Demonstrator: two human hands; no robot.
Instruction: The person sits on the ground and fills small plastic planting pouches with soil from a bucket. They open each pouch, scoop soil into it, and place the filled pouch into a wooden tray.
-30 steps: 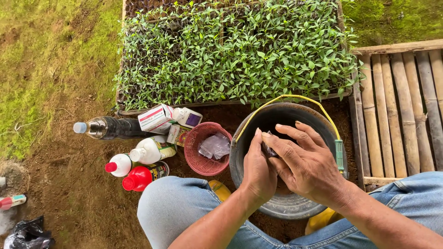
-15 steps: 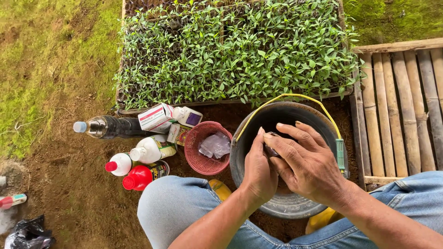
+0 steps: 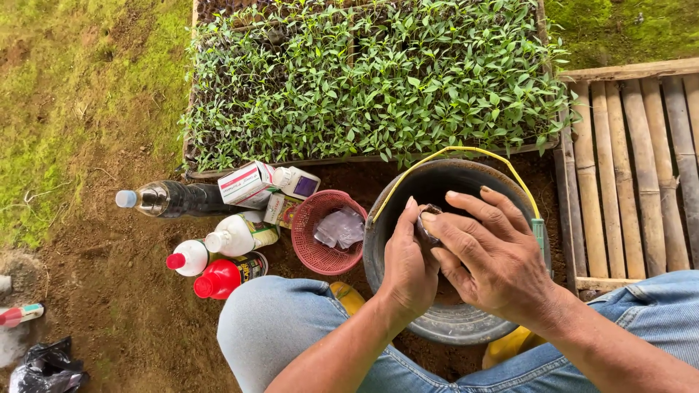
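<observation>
While the left hand (image 3: 409, 266) and right hand (image 3: 495, 258) meet over the black bucket (image 3: 437, 185), their fingers pinch a small dark packet (image 3: 424, 220) tight above it, beside the red basket (image 3: 318, 244)

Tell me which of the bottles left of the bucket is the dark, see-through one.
The dark bottle lying on its side with a pale blue cap, farthest left. The other capped ones, the white bottle and red-capped bottles, are opaque.

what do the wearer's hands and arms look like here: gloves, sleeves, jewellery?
Both are bare: left hand and right hand have no gloves, and no rings or watch show. Both forearms are uncovered right to the frame edge, so no sleeve is visible. Nails are short. Below them, light blue jeans cover the knees.
</observation>
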